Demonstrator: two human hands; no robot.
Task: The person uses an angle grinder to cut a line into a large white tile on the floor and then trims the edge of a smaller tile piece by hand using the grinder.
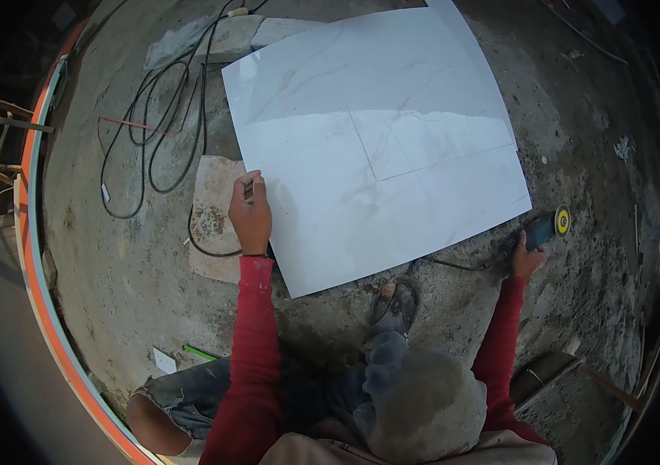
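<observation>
grinder (541, 230) in right hand (528, 263), left hand (251, 213) at edge of white slab (392, 155)

the white slab lies in front of the person, set askew above the rough grey floor (613, 263). faint brownish veins run across it, and thin dark lines (376, 180) drawn on its face meet at a corner near the middle. a shadow covers its far part.

on the right, the fingers are clamped around the body of the grinder, which stands just beyond the slab's near right corner, its yellow disc (563, 221) facing up.

on the left, the fingers are curled at the slab's left edge; i cannot tell whether they grip it. below that wrist lies a stained pale board (217, 221), with a loosely looped black cable (146, 147) farther off. a sandalled foot (393, 306) rests just beside the slab's near edge.
</observation>
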